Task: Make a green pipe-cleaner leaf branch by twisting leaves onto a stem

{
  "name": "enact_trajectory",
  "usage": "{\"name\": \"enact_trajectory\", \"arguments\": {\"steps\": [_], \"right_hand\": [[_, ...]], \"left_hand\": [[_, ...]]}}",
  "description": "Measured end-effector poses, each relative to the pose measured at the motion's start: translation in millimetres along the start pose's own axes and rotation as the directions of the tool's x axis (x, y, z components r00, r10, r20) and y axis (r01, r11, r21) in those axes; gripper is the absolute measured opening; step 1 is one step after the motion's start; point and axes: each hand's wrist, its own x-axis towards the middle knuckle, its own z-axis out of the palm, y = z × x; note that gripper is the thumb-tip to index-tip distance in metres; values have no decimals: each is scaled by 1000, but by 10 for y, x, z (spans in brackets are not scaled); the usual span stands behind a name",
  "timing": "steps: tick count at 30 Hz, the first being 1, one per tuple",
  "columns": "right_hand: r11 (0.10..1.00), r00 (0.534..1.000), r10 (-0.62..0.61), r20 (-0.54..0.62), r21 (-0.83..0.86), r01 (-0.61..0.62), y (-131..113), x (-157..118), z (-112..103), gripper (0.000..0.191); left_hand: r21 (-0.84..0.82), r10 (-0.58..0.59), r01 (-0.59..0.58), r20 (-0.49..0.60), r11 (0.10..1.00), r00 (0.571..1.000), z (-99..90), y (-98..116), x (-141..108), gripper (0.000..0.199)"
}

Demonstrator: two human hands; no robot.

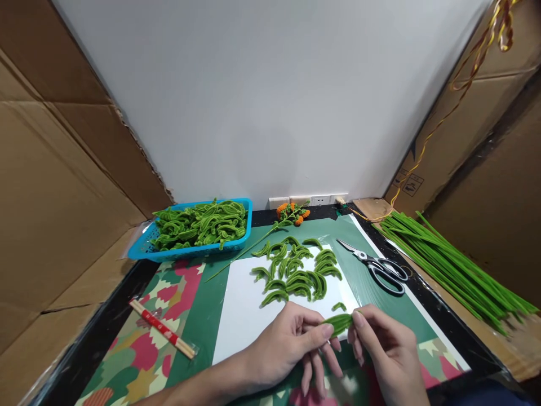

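A small fuzzy green leaf piece [339, 324] is stretched between my two hands, near the front edge of a white sheet [240, 321]. My left hand [306, 341] pinches its left end between thumb and index finger, the other fingers spread below. At the right end, the thumb and fingertips of my right hand [372, 338] close on it. Beyond my hands, many curved green fuzzy pieces [300, 279] lie in loose clusters on the sheet. One short green piece [338, 307] lies apart, just above the held one.
A blue basket [249, 225] of green pieces stands back left. An orange-flowered stem [274, 228] lies behind the sheet. Scissors [376, 265] lie right of it, with green stems [452, 265] farther right. Wrapped chopsticks [163, 328] lie left. Cardboard flanks both sides; a wall is behind.
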Motion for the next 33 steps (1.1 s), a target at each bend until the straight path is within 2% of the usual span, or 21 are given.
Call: {"name": "enact_trajectory", "arguments": {"steps": [2,3,5,7,9,12,14,15,17,19,20,21,22,25,26,27,28,29,31,32,33], "right_hand": [[994,996,-85,-40,-73,82,41,11,-16,47],[978,984,-166,-59,-136,157,62,19,-23,45],[906,935,-350,-60,-276,321,92,34,-26,39],[840,891,-452,-42,-356,409,101,46,-12,35],[882,920,-389,-48,-309,357,97,50,14,34],[991,994,-110,18,-73,111,115,37,49,31],[1000,996,-23,89,-6,24,174,11,63,32],[998,995,-46,83,-29,49,219,-7,70,29],[965,977,-214,10,-150,213,316,-47,95,22],[867,898,-438,-47,-286,408,384,-79,135,22],[822,861,-506,-49,-329,464,393,-86,156,24],[806,848,-527,-52,-347,479,385,-86,174,25],[825,867,-497,-48,-336,454,361,-80,188,24],[954,971,-240,14,-181,238,264,-52,192,26],[973,983,-181,36,-141,184,247,-50,185,27],[974,983,-180,46,-133,184,244,-56,178,28],[956,969,-244,48,-155,249,255,-68,173,27],[912,934,-355,48,-202,357,276,-87,172,29],[753,806,-586,90,-309,582,324,-128,182,41],[675,743,-659,121,-341,654,339,-144,193,49],[631,705,-696,137,-354,691,342,-153,205,54]], "left_hand": [[14,-22,22,7,1000,1000,17,0,-14,54],[40,-26,27,-9,999,1000,26,-6,-21,55],[109,-24,30,-62,994,998,42,-29,-32,56],[140,-24,38,-100,989,995,48,-61,-38,57],[108,-31,40,-88,993,996,39,-97,-35,58],[34,-39,39,-25,999,999,15,-148,-23,57],[24,-40,40,-11,999,999,6,-174,-18,57],[34,-40,41,-27,999,999,8,-183,-18,58],[88,-37,46,-93,995,995,22,-196,-23,59],[179,-30,64,-183,982,983,45,-201,-31,59],[217,-23,72,-223,974,974,57,-201,-33,60],[238,-12,76,-257,968,966,66,-199,-34,61],[240,-4,73,-278,968,960,73,-198,-34,62],[185,12,41,-274,982,962,79,-196,-34,65],[177,14,34,-263,984,965,78,-198,-38,65],[182,18,30,-257,983,966,76,-203,-43,65],[197,21,31,-257,980,966,74,-211,-50,63],[216,26,33,-265,976,964,72,-221,-58,61],[253,36,39,-284,967,958,66,-244,-75,56],[263,42,39,-293,964,955,62,-254,-81,54],[265,49,35,-303,964,952,57,-263,-86,54]]}}
